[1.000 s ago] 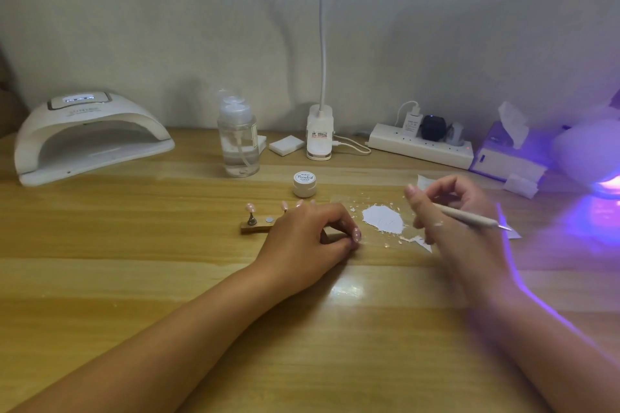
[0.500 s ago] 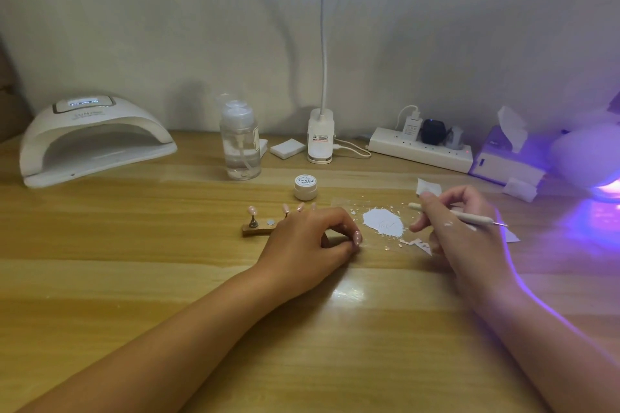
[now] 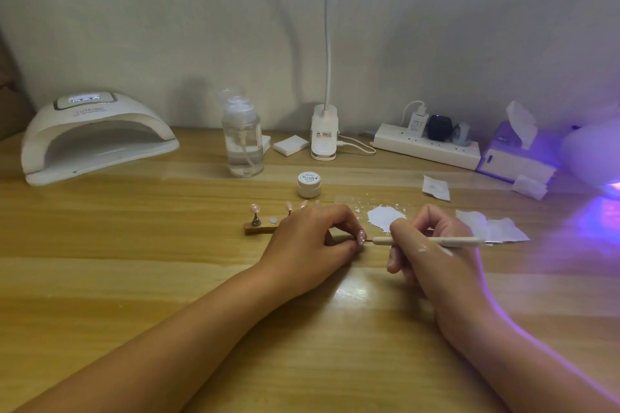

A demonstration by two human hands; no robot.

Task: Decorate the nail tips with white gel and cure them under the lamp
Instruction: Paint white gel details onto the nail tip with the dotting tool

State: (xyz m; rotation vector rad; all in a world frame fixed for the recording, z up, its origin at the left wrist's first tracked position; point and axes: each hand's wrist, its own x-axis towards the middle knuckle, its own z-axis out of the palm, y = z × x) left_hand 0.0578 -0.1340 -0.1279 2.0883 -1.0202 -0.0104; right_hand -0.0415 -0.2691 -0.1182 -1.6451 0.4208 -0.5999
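1. The left hand (image 3: pixel 312 241) rests on the wooden table (image 3: pixel 134 245), fingers curled, with thumb and forefinger pinching what looks like a glossy pink tip (image 3: pixel 361 236).
2. The right hand (image 3: pixel 432 255) grasps a slim white dotting pen (image 3: pixel 436 240), which lies almost level. Its fine point meets the pink tip, right at the left fingertips.
3. White smears show on the back of the right hand.
4. Just beyond the knuckles, a blob of white gel (image 3: pixel 382 216) is spread on a clear film, with flecks scattered around it.
5. Behind that stands the small gel jar (image 3: pixel 308 184), lid on.
6. To the left, a wooden holder strip (image 3: pixel 261 229) runs under the left hand. More nail tips (image 3: pixel 254 208) stand upright on it, and the hand hides its right end.
7. The curing lamp (image 3: pixel 94 134) sits at the far left of the table, well apart from both hands, with its display lit.
8. Along the back are a clear pump bottle (image 3: pixel 242 141), a desk lamp base (image 3: pixel 323 134), a power strip (image 3: pixel 426 146) and a tissue box (image 3: pixel 516 157).
9. Paper wipes (image 3: pixel 493 228) lie beside the right hand, and a purple glow (image 3: pixel 610 191) spills in from the right edge.
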